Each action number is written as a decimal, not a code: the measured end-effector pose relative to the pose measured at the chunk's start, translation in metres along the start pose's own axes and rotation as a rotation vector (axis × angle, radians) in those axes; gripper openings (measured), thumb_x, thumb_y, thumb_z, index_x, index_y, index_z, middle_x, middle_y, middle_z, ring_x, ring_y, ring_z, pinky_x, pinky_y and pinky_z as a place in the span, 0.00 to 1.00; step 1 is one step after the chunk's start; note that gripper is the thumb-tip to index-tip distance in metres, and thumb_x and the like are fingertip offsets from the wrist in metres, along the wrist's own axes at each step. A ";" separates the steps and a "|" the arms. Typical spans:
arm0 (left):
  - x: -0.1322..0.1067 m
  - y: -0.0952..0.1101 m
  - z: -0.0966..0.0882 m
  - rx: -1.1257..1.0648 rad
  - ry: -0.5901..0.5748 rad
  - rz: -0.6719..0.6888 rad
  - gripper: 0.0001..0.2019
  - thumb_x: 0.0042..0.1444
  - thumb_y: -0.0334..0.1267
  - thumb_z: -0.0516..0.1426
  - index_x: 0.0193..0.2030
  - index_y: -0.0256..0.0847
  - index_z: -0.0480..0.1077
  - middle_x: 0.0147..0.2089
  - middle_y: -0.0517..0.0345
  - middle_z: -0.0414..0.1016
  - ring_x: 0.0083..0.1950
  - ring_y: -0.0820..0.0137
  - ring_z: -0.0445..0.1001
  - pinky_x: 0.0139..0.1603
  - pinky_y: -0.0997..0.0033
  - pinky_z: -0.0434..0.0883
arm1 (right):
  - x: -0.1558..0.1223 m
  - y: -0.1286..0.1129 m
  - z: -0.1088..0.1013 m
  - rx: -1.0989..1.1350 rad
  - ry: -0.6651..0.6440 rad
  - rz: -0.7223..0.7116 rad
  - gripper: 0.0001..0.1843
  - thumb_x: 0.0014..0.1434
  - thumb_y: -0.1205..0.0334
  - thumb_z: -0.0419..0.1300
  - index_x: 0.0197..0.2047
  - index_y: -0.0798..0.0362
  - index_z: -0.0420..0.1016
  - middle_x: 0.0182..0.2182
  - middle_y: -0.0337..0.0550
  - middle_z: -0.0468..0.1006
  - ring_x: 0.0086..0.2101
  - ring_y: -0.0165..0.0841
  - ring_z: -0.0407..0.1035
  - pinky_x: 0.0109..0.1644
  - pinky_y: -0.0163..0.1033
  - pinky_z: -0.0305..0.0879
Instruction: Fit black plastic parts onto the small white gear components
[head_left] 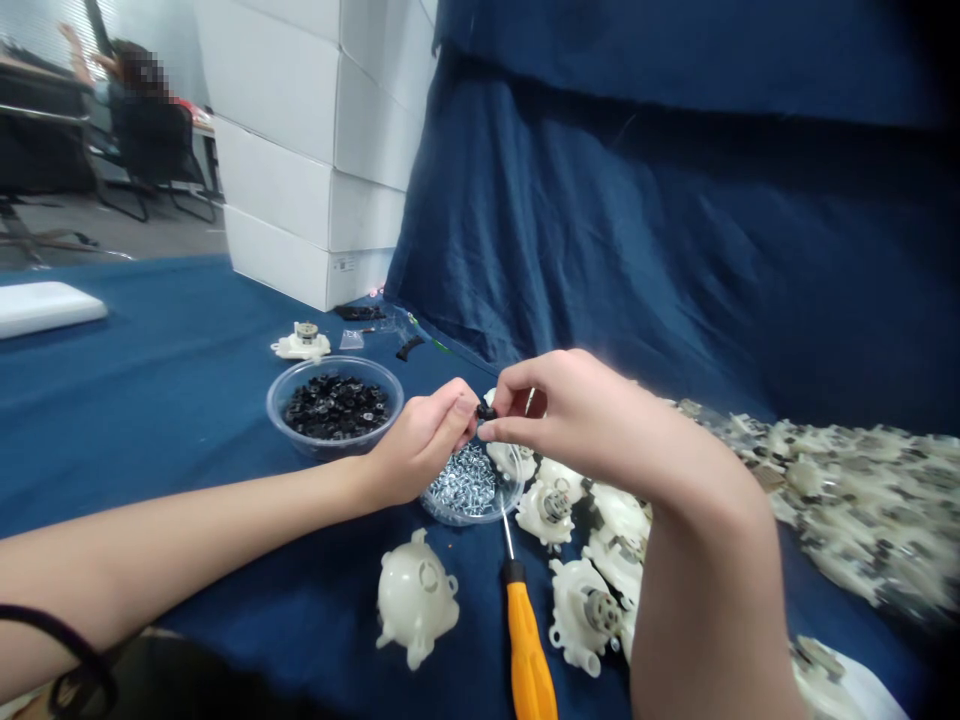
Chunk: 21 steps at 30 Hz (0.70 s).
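Observation:
My left hand (pixel 420 440) and my right hand (pixel 570 410) meet above a clear bowl of small silver screws (pixel 469 490). Both pinch a tiny black part (pixel 486 411) between their fingertips. To the left stands a clear bowl of small black parts (pixel 335 405). In front of me lie a white plastic housing (pixel 416 598) and an orange-handled screwdriver (pixel 529 640), its tip pointing at the screw bowl. Several white motor housings (pixel 581 570) lie under my right forearm.
A long heap of white motor assemblies (pixel 847 490) runs along the right on the blue cloth (pixel 150 400). One more white assembly (pixel 301 343) and small black bits lie behind the bowls. Stacked white boxes (pixel 300 150) stand at the back. A seated person (pixel 142 100) is far left.

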<state>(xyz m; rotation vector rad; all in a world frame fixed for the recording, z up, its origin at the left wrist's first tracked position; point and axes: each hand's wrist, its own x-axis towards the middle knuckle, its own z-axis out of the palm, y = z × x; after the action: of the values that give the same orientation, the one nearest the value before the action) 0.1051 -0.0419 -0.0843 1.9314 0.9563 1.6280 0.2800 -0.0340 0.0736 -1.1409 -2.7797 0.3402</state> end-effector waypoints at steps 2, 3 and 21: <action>-0.001 -0.003 0.000 -0.008 -0.007 0.010 0.18 0.75 0.49 0.46 0.39 0.40 0.64 0.27 0.63 0.66 0.27 0.75 0.65 0.28 0.74 0.63 | -0.001 -0.001 -0.001 0.010 -0.030 0.005 0.19 0.64 0.46 0.63 0.29 0.51 0.76 0.25 0.38 0.72 0.24 0.29 0.61 0.27 0.37 0.52; -0.001 -0.004 0.000 -0.019 -0.007 0.010 0.17 0.75 0.50 0.47 0.39 0.41 0.63 0.27 0.64 0.66 0.26 0.75 0.65 0.28 0.74 0.63 | -0.001 -0.001 -0.001 0.013 -0.039 0.008 0.21 0.65 0.44 0.61 0.29 0.52 0.77 0.24 0.38 0.71 0.24 0.29 0.60 0.26 0.37 0.51; 0.005 0.011 0.001 0.007 -0.009 -0.027 0.21 0.75 0.47 0.46 0.32 0.39 0.62 0.25 0.64 0.65 0.25 0.76 0.63 0.28 0.75 0.63 | 0.000 -0.004 0.001 -0.049 0.010 0.011 0.10 0.62 0.54 0.63 0.35 0.50 0.82 0.29 0.38 0.79 0.27 0.29 0.68 0.28 0.35 0.58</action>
<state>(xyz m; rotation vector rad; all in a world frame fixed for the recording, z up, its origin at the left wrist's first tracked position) 0.1088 -0.0449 -0.0732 1.9206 0.9816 1.6019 0.2772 -0.0362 0.0740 -1.1653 -2.7892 0.2688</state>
